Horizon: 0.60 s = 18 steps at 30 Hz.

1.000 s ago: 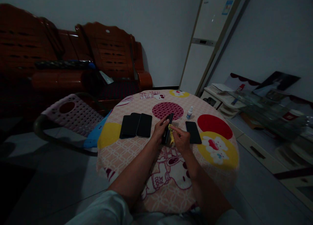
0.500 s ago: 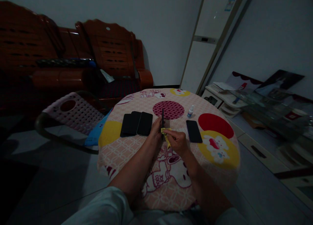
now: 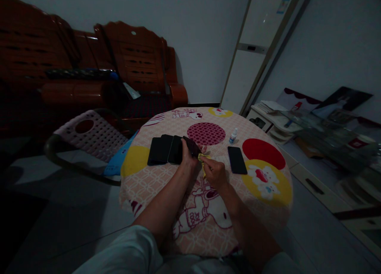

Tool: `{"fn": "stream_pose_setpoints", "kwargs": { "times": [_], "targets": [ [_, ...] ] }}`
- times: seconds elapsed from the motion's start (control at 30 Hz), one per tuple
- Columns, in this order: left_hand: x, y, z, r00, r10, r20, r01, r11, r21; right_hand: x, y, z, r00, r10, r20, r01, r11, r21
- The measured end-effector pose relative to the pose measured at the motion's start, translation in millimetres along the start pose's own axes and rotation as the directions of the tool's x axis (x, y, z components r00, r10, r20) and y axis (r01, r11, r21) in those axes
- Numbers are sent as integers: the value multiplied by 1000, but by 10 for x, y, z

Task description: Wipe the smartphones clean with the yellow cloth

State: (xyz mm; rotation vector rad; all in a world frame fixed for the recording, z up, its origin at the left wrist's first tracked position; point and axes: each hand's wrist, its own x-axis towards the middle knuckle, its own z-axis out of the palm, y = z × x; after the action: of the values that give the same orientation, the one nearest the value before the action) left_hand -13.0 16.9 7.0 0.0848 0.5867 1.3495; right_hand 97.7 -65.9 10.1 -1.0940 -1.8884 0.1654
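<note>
1. We see the dark smartphone [image 3: 192, 147] in our left hand [image 3: 188, 159], held tilted above the middle of the bench [image 3: 138, 190], its upper end covering a corner of the dark slabs [image 3: 158, 150] in this view
2. Our left hand is closed around the phone, thumb along the left edge and fingertips showing past the right edge; how the palm meets the underside we cannot tell
3. Our right hand [image 3: 216, 173] pinches a small yellow cloth [image 3: 204, 158] between thumb and forefinger, and the cloth lies against the phone's lower right end, though in this dim light we cannot be sure how much of it touches
4. We judge the phone light enough for one hand, stiff all over, and smooth enough to slip, above all if its faces are damp
5. We expect its glass to be the fragile part, so we do best to hold it by the two long edges, as the left hand does, and to keep pressure off the corners
6. The cloth should be soft, limp and nearly weightless; a pinch near its middle, with a fold over the fingertip, gives us the most control
7. Right of our hands another black smartphone [image 3: 237, 160] lies flat, with a small white bottle [image 3: 233, 136] upright just beyond it; that bottle looks light and easy to tip, so we would take it around the body
</note>
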Motion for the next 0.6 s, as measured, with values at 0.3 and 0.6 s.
{"fn": "stream_pose_setpoints", "kwargs": {
  "times": [0.3,0.6],
  "targets": [
    [-79,6,-2,995,-102,-4,101,991,-89,-29,-55,70,999,10,-33,-9,999,38],
    [-29,-84,-40,1000,8,24,-6,997,-71,-65,-47,155,999,-45,-19,45,999,30]
  ]
}}
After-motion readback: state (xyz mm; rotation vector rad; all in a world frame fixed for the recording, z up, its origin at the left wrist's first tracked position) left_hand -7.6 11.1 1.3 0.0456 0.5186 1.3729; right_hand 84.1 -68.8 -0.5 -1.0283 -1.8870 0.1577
